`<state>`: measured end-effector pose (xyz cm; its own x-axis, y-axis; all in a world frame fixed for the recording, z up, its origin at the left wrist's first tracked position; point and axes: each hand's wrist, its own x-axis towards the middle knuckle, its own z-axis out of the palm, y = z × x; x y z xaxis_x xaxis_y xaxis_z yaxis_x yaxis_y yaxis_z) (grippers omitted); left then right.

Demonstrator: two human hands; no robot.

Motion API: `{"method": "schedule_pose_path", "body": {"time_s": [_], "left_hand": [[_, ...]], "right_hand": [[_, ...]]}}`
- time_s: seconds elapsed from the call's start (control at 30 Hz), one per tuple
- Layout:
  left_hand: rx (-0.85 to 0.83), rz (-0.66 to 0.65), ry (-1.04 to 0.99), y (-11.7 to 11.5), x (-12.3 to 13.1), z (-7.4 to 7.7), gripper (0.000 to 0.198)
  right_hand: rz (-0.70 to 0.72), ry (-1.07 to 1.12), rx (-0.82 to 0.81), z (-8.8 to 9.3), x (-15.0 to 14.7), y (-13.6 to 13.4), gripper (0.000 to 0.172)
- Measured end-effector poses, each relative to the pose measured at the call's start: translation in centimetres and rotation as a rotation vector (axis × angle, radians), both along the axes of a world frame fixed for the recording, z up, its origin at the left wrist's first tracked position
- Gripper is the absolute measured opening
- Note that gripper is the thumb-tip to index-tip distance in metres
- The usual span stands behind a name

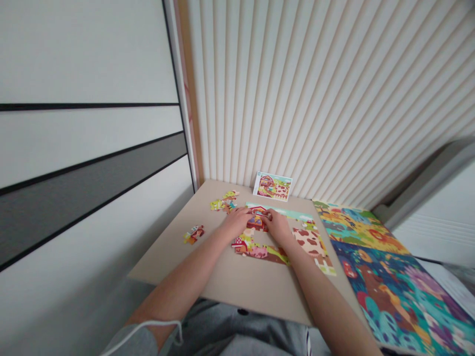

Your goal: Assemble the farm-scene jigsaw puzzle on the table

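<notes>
On the beige table (178, 267) lies a partly joined jigsaw puzzle (260, 251) with a red barn, a spotted cow and pink pigs. My left hand (238, 220) rests at the barn's left side, its fingertips on the puzzle's upper part. From the right, my right hand (276, 223) touches the barn section, fingers bent together. A small piece seems to lie between the two hands' fingertips; which hand grips it is too small to tell. Loose pieces (222, 202) form a group left of the puzzle's top, and a smaller cluster (193, 234) sits farther left.
A reference picture card (273, 186) leans against the pleated white curtain (260, 99) behind the table. Two colourful finished-looking animal pictures (397, 291) lie to the right of the table. A white panelled surface (89, 59) stands on the left.
</notes>
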<state>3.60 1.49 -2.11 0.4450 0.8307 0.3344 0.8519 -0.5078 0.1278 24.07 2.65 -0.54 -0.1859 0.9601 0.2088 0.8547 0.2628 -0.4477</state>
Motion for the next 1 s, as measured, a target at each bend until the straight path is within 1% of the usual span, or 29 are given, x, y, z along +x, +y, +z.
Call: {"method": "schedule_pose_path", "body": {"time_s": [0.13, 0.23, 0.33, 0.4, 0.5, 0.53, 0.6, 0.67, 0.7, 0.77, 0.83, 0.93, 1.0], "left_hand": [[-0.013, 0.010, 0.012, 0.0, 0.0, 0.0, 0.042], [-0.009, 0.006, 0.012, 0.0, 0.0, 0.1, 0.042], [0.000, -0.010, -0.005, 0.0, 0.0, 0.1, 0.041], [0.001, -0.028, -0.020, -0.1, -0.1, 0.0, 0.040], [-0.001, -0.039, -0.039, -0.1, -0.2, -0.1, 0.038], [0.000, -0.040, -0.043, -0.1, -0.3, -0.1, 0.037], [0.001, -0.049, -0.047, -0.2, -0.3, -0.1, 0.038], [-0.001, -0.056, -0.046, -0.3, -0.4, 0.0, 0.037], [-0.003, -0.057, -0.044, -0.3, -0.4, 0.0, 0.038], [-0.006, -0.054, -0.039, -0.2, -0.4, 0.0, 0.038], [-0.013, -0.051, -0.035, 0.0, -0.4, -0.1, 0.039], [-0.045, -0.043, -0.041, 0.4, -0.5, -0.4, 0.040], [-0.054, -0.050, -0.054, 0.5, -0.6, -0.5, 0.040]], "right_hand": [[0.072, -0.066, 0.011, 0.2, 0.0, -0.2, 0.024], [0.120, -0.103, 0.012, 0.7, -0.1, -0.8, 0.027], [0.179, -0.093, 0.088, 1.5, -0.1, -2.2, 0.029], [0.281, -0.059, 0.115, 2.0, 0.0, -3.5, 0.030], [0.505, -0.016, 0.064, 2.4, 0.1, -5.3, 0.032], [0.560, -0.012, 0.040, 2.4, 0.2, -5.7, 0.035], [0.622, -0.012, 0.006, 2.3, 0.2, -6.2, 0.045], [0.640, -0.007, -0.015, 2.0, 0.1, -6.3, 0.051], [0.640, 0.003, -0.020, 1.8, 0.1, -6.3, 0.051], [0.636, 0.038, -0.030, 1.6, -0.1, -6.3, 0.048], [0.620, 0.101, -0.074, 1.5, -0.3, -6.4, 0.044], [0.585, 0.279, -0.201, 1.7, -0.1, -6.1, 0.031], [0.518, 0.434, -0.209, 1.8, 0.5, -5.0, 0.028]]}}
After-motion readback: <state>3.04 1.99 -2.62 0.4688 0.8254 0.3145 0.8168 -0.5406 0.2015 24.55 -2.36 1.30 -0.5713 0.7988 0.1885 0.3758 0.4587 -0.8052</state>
